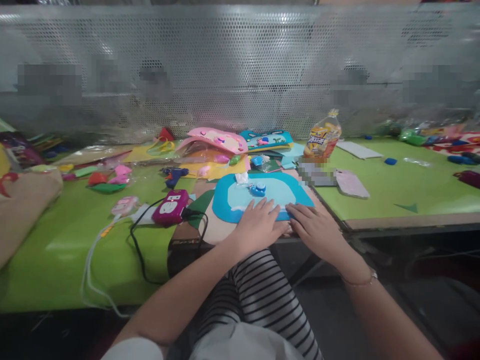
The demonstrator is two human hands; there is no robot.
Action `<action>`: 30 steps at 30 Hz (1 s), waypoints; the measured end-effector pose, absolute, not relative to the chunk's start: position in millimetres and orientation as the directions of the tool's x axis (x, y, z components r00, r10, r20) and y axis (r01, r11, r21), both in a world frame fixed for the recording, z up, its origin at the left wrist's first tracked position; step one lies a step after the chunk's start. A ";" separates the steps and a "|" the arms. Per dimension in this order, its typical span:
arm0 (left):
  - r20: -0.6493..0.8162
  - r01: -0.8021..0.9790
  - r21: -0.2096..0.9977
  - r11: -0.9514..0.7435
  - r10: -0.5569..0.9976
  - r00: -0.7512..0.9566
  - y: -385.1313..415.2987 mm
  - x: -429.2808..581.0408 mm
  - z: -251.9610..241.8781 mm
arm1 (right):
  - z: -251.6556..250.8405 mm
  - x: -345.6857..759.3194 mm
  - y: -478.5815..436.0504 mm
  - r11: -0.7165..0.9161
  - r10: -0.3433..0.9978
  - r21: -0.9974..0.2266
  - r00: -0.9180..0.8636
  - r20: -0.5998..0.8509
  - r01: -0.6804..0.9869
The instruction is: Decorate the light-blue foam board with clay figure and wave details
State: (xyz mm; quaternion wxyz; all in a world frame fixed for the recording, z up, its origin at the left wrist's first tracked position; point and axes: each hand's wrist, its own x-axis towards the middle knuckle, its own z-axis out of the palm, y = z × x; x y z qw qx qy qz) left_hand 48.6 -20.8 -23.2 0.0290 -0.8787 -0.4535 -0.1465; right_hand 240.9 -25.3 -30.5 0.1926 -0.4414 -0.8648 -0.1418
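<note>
A rounded blue sheet (224,201) with a paler blue centre lies on the table in front of me. My left hand (259,226) rests palm down at its near edge, fingers stretched out over the pale part. Beside those fingertips runs a white strip (237,208), partly hidden by the hand. My right hand (318,231) lies flat at the sheet's near right edge, its fingers extended and holding nothing. A small blue lump (258,189), perhaps clay, sits just beyond my left fingertips. Behind it is a small white packet (242,178).
Left of the sheet are a magenta box (170,209) with cables and a pink charger (125,205). Decorated pink (221,140) and blue (267,140) panels lie behind. A snack bag (323,137) and a pale phone-like slab (352,184) are to the right. Perforated metal (225,65) closes the back.
</note>
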 end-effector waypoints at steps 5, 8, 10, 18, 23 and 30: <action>0.330 0.798 0.062 -0.599 0.767 0.550 -22.0 45.6 -22.1 | -36.1 248.8 -23.9 0.605 0.724 0.011 -0.556 0.407 0.796; 0.461 0.799 0.089 -0.595 0.736 0.496 -26.8 45.5 -16.6 | -31.7 256.1 -22.1 0.575 0.791 -0.213 -0.469 0.393 0.790; 0.553 0.771 0.158 -0.617 0.702 0.448 -34.2 47.0 -11.2 | -16.0 255.8 -22.7 0.548 0.818 -0.423 -0.359 0.449 0.721; 0.627 0.192 0.649 -0.736 0.660 0.414 -79.3 90.0 -13.6 | 81.0 204.8 -38.2 0.695 0.698 -0.687 0.030 0.715 0.212; 0.561 0.126 0.772 -0.623 0.761 0.325 -81.3 103.5 -25.7 | 84.0 190.9 -33.7 0.709 0.695 -0.691 0.028 0.719 0.143; 0.511 0.174 0.799 -0.575 0.803 0.307 -66.7 86.4 -18.5 | 62.4 191.2 -25.7 0.705 0.702 -0.681 -0.064 0.709 0.197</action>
